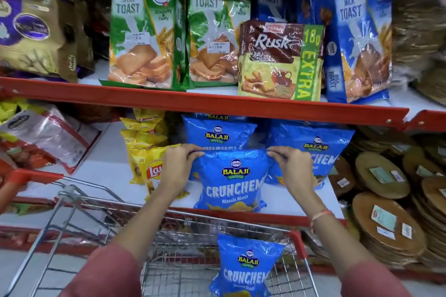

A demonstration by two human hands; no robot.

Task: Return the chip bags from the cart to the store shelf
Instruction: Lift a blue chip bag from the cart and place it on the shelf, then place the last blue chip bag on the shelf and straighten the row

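While both our arms reach forward over the cart [79,202], we hold one blue chip bag [233,182] upright on the white lower shelf [106,173], its bottom edge close to the shelf's red front lip. Our left hand [177,166] pinches the bag's top left corner, fingers [193,149] curled over the crimped seam; our right hand [293,167] does the same at the top right corner, with a thin band at the wrist. Both forearms angle inward and up from reddish sleeves. Behind this bag stand two more blue bags [218,134] of the same kind, and yellow chip bags [144,147] sit just to its left, partly behind our left hand. Another blue bag in the cart [245,267] leans upright against the wire basket. Toast and rusk packets [280,60] fill the upper shelf.
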